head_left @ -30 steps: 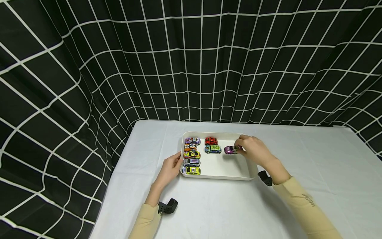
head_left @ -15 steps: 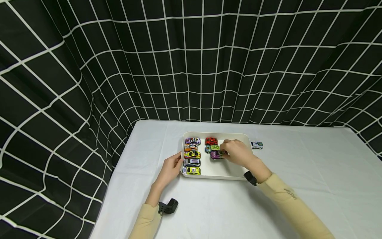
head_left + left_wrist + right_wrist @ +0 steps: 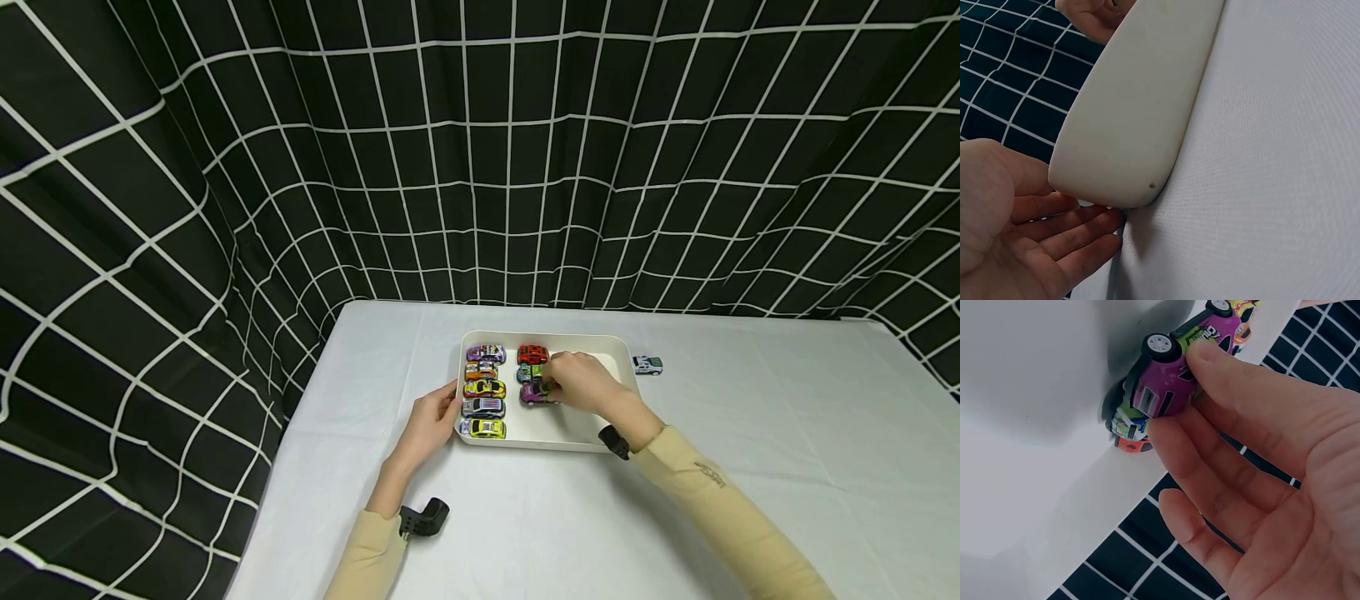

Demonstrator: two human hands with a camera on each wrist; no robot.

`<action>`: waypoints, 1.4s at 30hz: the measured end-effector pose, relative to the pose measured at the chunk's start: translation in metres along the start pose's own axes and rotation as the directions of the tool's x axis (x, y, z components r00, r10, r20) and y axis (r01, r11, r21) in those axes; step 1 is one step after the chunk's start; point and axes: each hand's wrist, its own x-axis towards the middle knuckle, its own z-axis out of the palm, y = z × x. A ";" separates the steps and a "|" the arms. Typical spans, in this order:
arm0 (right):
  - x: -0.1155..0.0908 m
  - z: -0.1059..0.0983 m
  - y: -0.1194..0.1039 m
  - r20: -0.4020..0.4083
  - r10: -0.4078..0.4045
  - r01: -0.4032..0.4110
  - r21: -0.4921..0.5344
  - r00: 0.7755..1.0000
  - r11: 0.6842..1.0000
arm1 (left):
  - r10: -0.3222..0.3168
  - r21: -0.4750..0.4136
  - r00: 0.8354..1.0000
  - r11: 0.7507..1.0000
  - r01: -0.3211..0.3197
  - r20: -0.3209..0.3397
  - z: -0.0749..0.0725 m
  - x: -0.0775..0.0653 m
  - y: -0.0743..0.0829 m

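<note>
A white tray point(image 3: 540, 445) lies on the table, with toy cars in two columns. At its left end my left hand point(image 3: 430, 421) holds the wall, the thumb at the rim and the fingers point(image 3: 1085, 247) along the outside. My right hand point(image 3: 581, 383) reaches into the tray and pinches a purple toy car point(image 3: 1163, 387) between thumb and fingers, just on the near side of a blue-green toy car point(image 3: 527, 373). Behind that one is a red toy car point(image 3: 532, 354). In the right wrist view, both show partly behind the purple car.
Several toy cars, such as a yellow one point(image 3: 483, 428), fill the tray's left column. A white-and-blue toy car point(image 3: 648, 365) sits on the white tablecloth point(image 3: 525, 517) right of the tray. A black gridded curtain point(image 3: 480, 167) hangs behind.
My right hand has carried the purple car left and slightly nearer, in beside the blue-green one. The white-and-blue car outside the tray has come into view. The left hand has stayed put.
</note>
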 end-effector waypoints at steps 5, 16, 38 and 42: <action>0.004 0.000 -0.001 0.033 0.015 -0.015 0.012 0.999 1.000 | -0.001 -0.007 1.000 1.000 0.001 0.002 0.000 0.000 -0.001; 0.009 0.003 0.001 0.064 0.033 -0.033 -0.012 0.997 0.999 | 0.006 0.001 1.000 1.000 -0.006 0.004 0.000 0.001 -0.002; 0.012 0.004 0.002 0.094 0.057 -0.053 -0.048 0.994 0.997 | 0.005 0.008 1.000 1.000 -0.005 -0.001 0.000 0.000 0.000; 0.010 0.002 0.002 0.091 0.049 -0.044 -0.059 0.995 0.997 | -0.008 0.002 1.000 1.000 0.008 0.006 0.000 -0.001 0.001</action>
